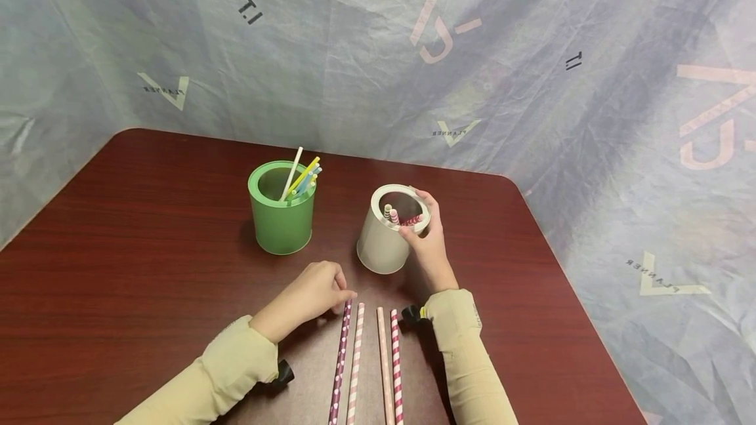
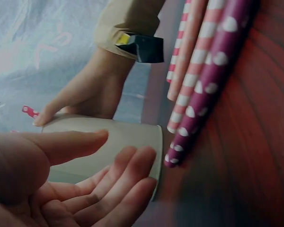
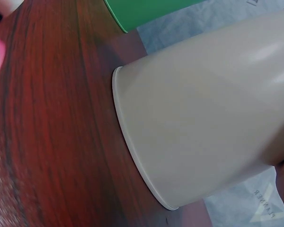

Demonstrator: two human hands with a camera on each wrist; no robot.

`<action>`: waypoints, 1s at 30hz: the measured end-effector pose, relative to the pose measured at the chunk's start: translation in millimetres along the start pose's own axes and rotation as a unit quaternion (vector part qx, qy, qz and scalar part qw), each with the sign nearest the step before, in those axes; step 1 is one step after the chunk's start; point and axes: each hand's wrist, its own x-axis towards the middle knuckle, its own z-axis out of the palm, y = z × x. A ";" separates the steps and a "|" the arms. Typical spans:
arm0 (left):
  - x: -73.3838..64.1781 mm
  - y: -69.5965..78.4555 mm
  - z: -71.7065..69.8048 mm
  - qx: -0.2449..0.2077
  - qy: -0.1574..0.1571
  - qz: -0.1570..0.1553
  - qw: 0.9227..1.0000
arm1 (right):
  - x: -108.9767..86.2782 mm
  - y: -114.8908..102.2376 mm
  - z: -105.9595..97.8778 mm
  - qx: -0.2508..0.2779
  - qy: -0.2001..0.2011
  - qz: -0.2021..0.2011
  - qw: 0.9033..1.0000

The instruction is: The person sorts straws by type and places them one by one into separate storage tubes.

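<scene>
My right hand (image 1: 432, 248) grips the rim of a white metal bucket (image 1: 382, 245), thumb on the near side and fingers at the far side. Several patterned paper straws (image 1: 394, 216) stand inside it. Just above the upper end of a purple paper straw with white spots (image 1: 342, 353) is my left hand (image 1: 312, 290). In the left wrist view its thumb and fingers are apart, with nothing between them. Beside the purple straw lie a pale pink striped straw (image 1: 356, 359), a peach straw (image 1: 385, 359) and a dark pink striped straw (image 1: 396, 359).
A green bucket (image 1: 282, 227) stands left of the white one, holding several yellow, blue and white straws (image 1: 302, 179). The dark red wooden table (image 1: 147, 248) has rounded far corners. Grey printed cloth (image 1: 331, 51) hangs behind it and along its sides.
</scene>
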 end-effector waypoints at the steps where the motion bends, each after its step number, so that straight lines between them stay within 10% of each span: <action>1: 0.5 -0.6 1.0 0.004 -0.006 -0.002 1.000 | 0.1 0.1 -0.2 0.001 0.000 -0.001 1.000; 30: -26.8 -4.0 22.7 0.019 -0.110 -0.014 0.994 | -0.8 -0.1 1.3 0.009 -0.002 -0.004 1.000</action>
